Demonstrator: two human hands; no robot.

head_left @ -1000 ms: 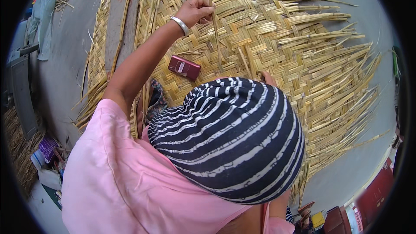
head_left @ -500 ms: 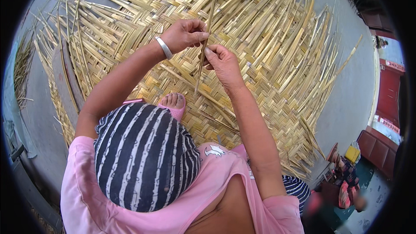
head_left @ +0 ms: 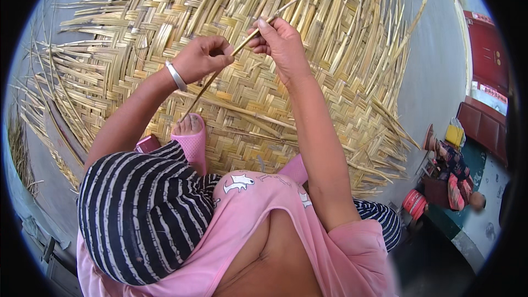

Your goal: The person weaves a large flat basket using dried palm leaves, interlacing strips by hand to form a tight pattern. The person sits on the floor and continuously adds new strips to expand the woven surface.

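Observation:
My left hand (head_left: 203,58), with a silver bangle (head_left: 176,76) on its wrist, pinches a long thin reed strip (head_left: 286,6). My right hand (head_left: 280,41) grips the same strip a little higher up. The strip runs slanted from near my foot up to the upper right, above a large woven reed mat (head_left: 253,93) spread on the ground. Loose strip ends stick out all around the mat's edge. My foot in a pink slipper (head_left: 190,142) rests on the mat, beside my knee in black-and-white striped trousers (head_left: 140,209).
A small red box (head_left: 147,143) lies by the slipper. Grey concrete ground (head_left: 434,77) surrounds the mat. At the right another person (head_left: 454,173) sits low near a red cabinet (head_left: 484,126). Loose reeds lie along the left edge.
The view has swung so the mat fills the upper part. My right hand has come up and joined my left on the strip, which now slants up to the right.

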